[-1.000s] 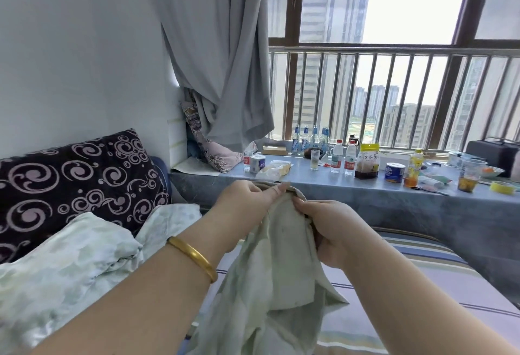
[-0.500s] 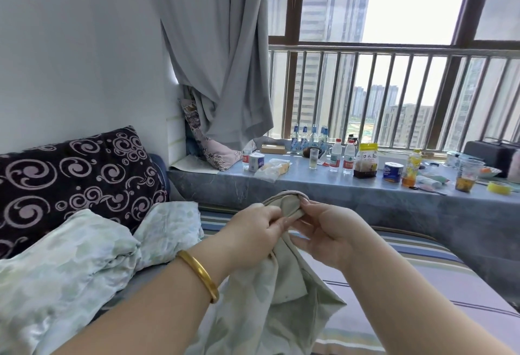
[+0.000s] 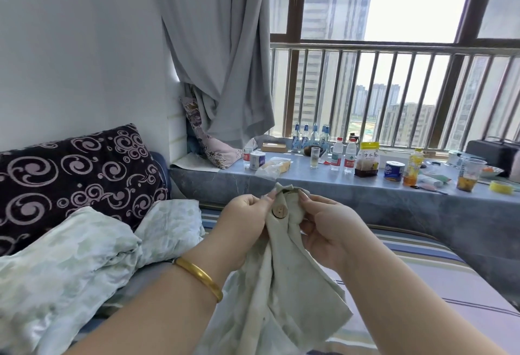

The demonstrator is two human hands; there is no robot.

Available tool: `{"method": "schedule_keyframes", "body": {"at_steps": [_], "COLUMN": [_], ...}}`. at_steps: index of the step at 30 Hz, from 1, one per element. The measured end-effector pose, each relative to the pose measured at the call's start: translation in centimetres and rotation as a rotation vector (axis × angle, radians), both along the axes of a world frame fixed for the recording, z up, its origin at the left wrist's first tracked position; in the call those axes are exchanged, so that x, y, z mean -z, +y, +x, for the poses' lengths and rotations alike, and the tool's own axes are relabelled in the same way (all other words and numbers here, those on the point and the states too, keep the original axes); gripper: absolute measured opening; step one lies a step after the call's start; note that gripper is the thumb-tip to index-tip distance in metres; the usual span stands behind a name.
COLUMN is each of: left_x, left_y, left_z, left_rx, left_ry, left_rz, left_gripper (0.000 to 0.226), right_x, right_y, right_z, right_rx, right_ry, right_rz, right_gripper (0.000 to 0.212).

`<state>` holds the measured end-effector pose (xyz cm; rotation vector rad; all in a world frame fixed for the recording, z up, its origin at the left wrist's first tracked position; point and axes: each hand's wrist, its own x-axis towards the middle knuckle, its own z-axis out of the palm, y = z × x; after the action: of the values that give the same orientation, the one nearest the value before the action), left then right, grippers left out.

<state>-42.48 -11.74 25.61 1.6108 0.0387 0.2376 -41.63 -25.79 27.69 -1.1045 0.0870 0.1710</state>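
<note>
– Between the two hands, what's being held?

– Pale green cloth (image 3: 284,284). Left hand (image 3: 242,225) pinches its top edge, thumb and forefinger curled onto the fabric. Right hand (image 3: 332,231) does the same from the other side, fingertips (image 3: 303,196) hooked over the fold. Neither is slack; both grasp cloth.

– Key relation?

– Wooden button (image 3: 278,211). It sits just under the pinched edge, face to the camera, right beside the left thumb and apart from the right palm. So the left hand is nearer.

– Cloth's long axis?

– Roughly vertical. It hangs from the pinch down past the wrists toward the striped mattress (image 3: 422,270), top bunched, lower end flaring out.

– Hand pose?

– Both forearms come in from the bottom and converge. Palms face each other, knuckles outward, wrists about level. Gold bangle (image 3: 199,273) on the left wrist.

– Step in hand?

– My guess is working the button at its hole. Can't tell whether fastening or undoing, since the hole is hidden in the fold. The next move likely needs the right hand to bring its flap leftward over the button.

– Surroundings?

– Crumpled quilt (image 3: 70,256) on the left, and a cluttered ledge (image 3: 365,194) beyond the hands.
</note>
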Motion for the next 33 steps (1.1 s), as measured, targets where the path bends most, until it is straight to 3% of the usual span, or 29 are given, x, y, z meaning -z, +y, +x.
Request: {"method": "schedule_keyframes", "body": {"at_steps": [3,7,9,12,16,19,25,33], "left_x": [-0.2,-0.1,-0.3,-0.6,-0.5,-0.3,-0.4,-0.2], "left_y": [-0.2,-0.2,0.0,0.4,0.6,0.3,0.2,0.2], "left_z": [-0.7,-1.0,-1.0,-1.2,-1.3,-1.6,-1.7,-1.9], "left_rx": [-0.007,-0.047,-0.089,-0.147,-0.142,-0.055,-0.099,-0.075], "left_ry": [-0.051,-0.153,-0.184,-0.222,-0.262,-0.274,-0.36,-0.414], "left_rz": [0.26,0.551,0.639,0.67,0.66,0.552,0.712,0.741], "left_gripper": [0.062,0.047,0.05,0.06,0.067,0.061,0.053,0.057], "right_x": [-0.2,-0.6,-0.8,-0.9,-1.4,-1.5,-1.5,-1.2], "right_y": [0.4,0.4,0.2,-0.4,-0.6,-0.6,-0.7,-1.0], "right_z": [-0.2,-0.6,-0.8,-0.5,-1.0,-1.0,-1.0,-0.9], "right_rx": [0.007,0.016,0.034,0.08,0.116,0.12,0.084,0.051], "right_ry": [0.014,-0.006,-0.04,-0.138,-0.224,-0.274,-0.252,-0.216], "right_rz": [0.021,-0.039,-0.162,-0.477,-0.64,-0.674,-0.622,-0.573], "right_gripper": [0.015,0.016,0.013,0.02,0.015,0.016,0.018,0.015]}}
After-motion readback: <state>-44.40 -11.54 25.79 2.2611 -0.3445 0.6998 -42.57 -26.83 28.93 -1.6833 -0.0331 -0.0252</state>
